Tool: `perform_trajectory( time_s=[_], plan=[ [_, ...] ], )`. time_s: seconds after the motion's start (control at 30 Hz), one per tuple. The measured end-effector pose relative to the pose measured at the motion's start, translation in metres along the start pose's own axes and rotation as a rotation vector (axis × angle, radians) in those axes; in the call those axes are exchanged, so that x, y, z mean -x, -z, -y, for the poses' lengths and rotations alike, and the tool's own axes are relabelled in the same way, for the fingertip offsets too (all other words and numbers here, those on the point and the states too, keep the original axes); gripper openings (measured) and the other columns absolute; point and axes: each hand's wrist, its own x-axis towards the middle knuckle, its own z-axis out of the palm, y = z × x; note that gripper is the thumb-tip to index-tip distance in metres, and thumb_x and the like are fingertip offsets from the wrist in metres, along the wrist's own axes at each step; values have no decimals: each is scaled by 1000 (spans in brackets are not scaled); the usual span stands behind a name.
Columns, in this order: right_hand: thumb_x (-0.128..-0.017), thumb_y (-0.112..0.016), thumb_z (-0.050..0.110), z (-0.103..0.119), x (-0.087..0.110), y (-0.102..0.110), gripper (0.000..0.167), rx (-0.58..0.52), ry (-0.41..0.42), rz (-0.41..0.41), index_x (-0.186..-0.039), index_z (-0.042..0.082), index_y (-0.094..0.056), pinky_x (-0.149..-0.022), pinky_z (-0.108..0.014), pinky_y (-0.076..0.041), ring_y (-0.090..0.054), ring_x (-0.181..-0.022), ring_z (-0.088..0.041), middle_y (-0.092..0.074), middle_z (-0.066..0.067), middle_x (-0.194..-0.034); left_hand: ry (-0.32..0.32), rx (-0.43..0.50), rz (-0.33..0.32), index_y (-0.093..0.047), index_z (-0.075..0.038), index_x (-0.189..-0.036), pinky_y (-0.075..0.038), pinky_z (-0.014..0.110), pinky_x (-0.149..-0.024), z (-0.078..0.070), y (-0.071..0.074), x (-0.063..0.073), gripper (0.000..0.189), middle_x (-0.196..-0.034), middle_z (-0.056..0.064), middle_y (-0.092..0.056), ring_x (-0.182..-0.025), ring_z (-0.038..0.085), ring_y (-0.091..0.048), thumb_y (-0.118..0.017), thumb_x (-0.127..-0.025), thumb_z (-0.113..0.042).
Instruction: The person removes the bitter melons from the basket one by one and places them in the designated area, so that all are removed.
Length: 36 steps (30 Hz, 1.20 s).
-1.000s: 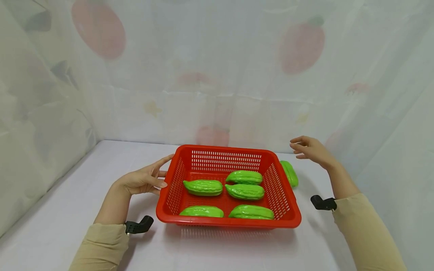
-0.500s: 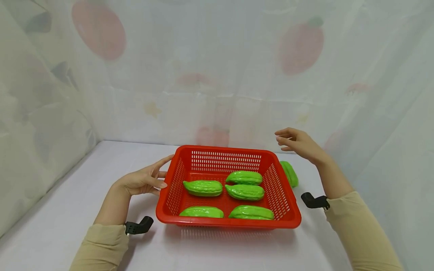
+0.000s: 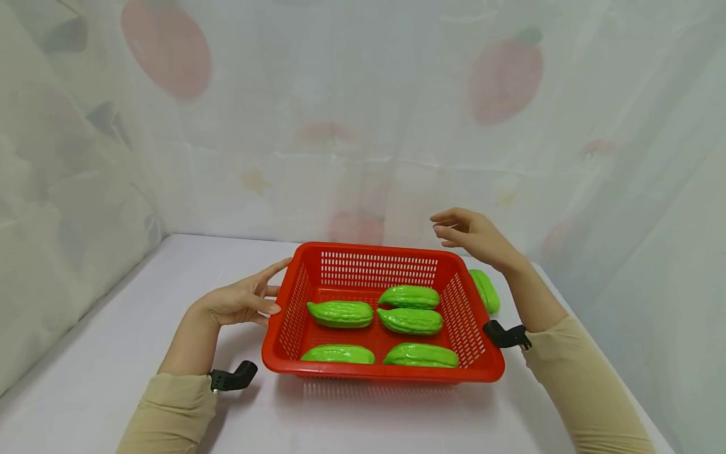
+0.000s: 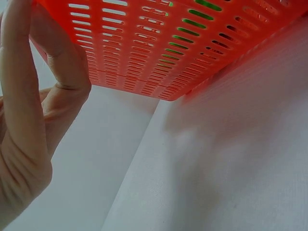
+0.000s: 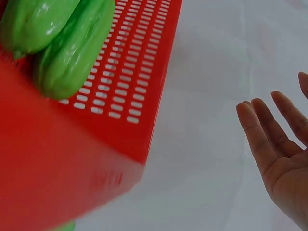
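A red plastic basket (image 3: 380, 373) is standing on the white worktop (image 3: 351, 429). The left hand (image 3: 238, 302) is gripping the basket's left edge, thumb and fingers set against the rim. The right hand (image 3: 476, 239) is hovering near the basket's far right corner, apart from it, its grip hanging wide with the fingers loosely bent. Inside the basket, two bitter melons (image 3: 409, 321) are lying side by side toward the right edge, a third melon (image 3: 341, 314) is pointing its tip at the left edge, and two nearer melons (image 3: 421, 354) are lying along the near edge. A sixth melon (image 3: 485, 291) is lying on the worktop just outside the basket's right edge, which is partly hiding it.
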Motion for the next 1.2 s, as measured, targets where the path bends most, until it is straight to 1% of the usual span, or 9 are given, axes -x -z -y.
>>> perform_trajectory(
  time_s=[0.3,0.5,0.73,0.83,1.03,1.13,1.2],
  plan=[
    [-99,-60,23,14,-12,-17,38,-46,41,43,-133,7,-56,-98,-48,-56,-63,-120,-33,-57,-16,-138,-3,8,12,13,-27,-158,-63,39,-81,0,-1,-1,102,-135,12,-56,-98,18,-72,-60,-92,2],
    [-97,-62,23,25,-19,-31,39,-65,50,72,-133,9,-57,-96,-46,-58,-62,-120,-32,-60,-16,-134,2,8,5,12,-28,-158,-63,39,-81,0,-1,-1,102,-135,12,-56,-98,18,-72,-60,-92,2],
    [-96,-63,22,38,-31,-47,39,-97,93,114,-132,10,-58,-99,-49,-56,-62,-119,-32,-61,-16,-132,-3,8,7,12,-27,-158,-63,38,-81,0,-2,-1,102,-136,12,-55,-98,19,-72,-59,-92,2],
    [-96,-64,21,42,-34,-53,39,-121,100,127,-133,10,-59,-98,-47,-57,-63,-118,-31,-61,-15,-132,-4,9,12,12,-27,-158,-63,39,-81,-1,-2,-1,101,-135,12,-56,-97,18,-72,-59,-92,2],
    [-96,-64,23,47,-43,-68,37,-165,87,183,-132,14,-60,-97,-41,-58,-64,-116,-30,-61,-10,-132,-7,10,19,13,-27,-158,-63,38,-80,-1,-2,-1,102,-133,11,-57,-97,18,-72,-59,-92,2],
    [-96,-63,24,49,-47,-75,36,-212,69,219,-131,15,-61,-99,-44,-57,-64,-116,-33,-61,-8,-133,-6,7,16,12,-27,-158,-63,38,-80,-1,-2,0,102,-133,11,-57,-97,18,-72,-59,-92,2],
    [-96,-63,23,49,-49,-79,36,-242,59,241,-130,14,-60,-102,-48,-55,-65,-116,-34,-60,-8,-134,-5,6,13,12,-27,-158,-63,38,-80,-1,-2,0,102,-133,11,-57,-98,18,-72,-59,-92,2]
  ],
)
